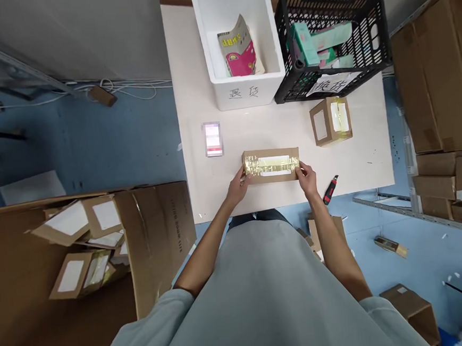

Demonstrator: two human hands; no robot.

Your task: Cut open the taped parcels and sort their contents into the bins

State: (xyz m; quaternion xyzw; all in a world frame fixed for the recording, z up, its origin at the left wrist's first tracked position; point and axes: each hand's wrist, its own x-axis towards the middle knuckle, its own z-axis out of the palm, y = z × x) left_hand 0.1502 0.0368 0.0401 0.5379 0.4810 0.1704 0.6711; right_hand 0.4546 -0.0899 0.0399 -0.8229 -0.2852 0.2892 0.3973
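Observation:
A flat brown cardboard parcel [271, 165], sealed with shiny clear tape over a white label, lies on the white table [196, 143] near its front edge. My left hand [240, 183] grips the parcel's left end with fingers curled round it. At the other end, my right hand [307, 177] clasps the parcel the same way. A red-and-black box cutter [330, 189] rests on the table just right of my right hand.
A smaller taped box [330, 121] stands at the right. Behind are a white foam bin [241, 95] holding a book and a black crate [363, 29] with packets. A phone [212, 139] lies at the left. A large carton [156, 237] of parcels sits on the floor, left.

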